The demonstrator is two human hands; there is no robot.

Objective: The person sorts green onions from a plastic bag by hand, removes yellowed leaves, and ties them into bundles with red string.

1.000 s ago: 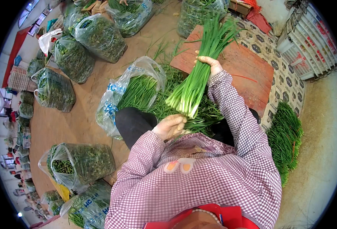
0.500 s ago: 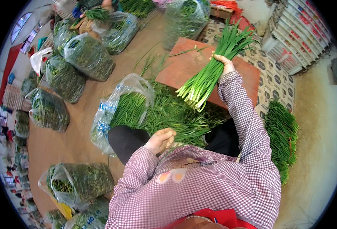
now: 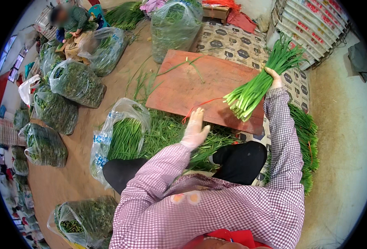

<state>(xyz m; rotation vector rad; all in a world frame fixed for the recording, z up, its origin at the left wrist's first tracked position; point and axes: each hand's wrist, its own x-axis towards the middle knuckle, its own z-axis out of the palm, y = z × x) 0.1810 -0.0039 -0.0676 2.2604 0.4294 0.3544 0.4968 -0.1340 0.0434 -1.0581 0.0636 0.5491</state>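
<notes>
My right hand (image 3: 274,78) is closed round a bunch of garlic chives (image 3: 250,96), holding it over the right side of a reddish-brown board (image 3: 208,85). The pale cut ends point to the lower left and the green tips to the upper right. A thin red tie (image 3: 208,101) lies across the board's near edge, one end hanging over it. My gloved left hand (image 3: 195,130) reaches to this tie, fingers stretched and thumb apart; its fingertips meet or cover part of it. Loose chives (image 3: 166,133) pile up between my knees and the board.
An opened plastic bag of chives (image 3: 125,137) stands left of the pile. Tied green bundles (image 3: 306,145) lie on the right. Filled bags (image 3: 77,85) line the left floor, with a seated person (image 3: 73,23) beyond. White crates (image 3: 312,29) are stacked at far right.
The chives have moved right and lower in my right hand. My left hand has risen from my lap to the board's near edge and stretched out. The red tie now shows on the board.
</notes>
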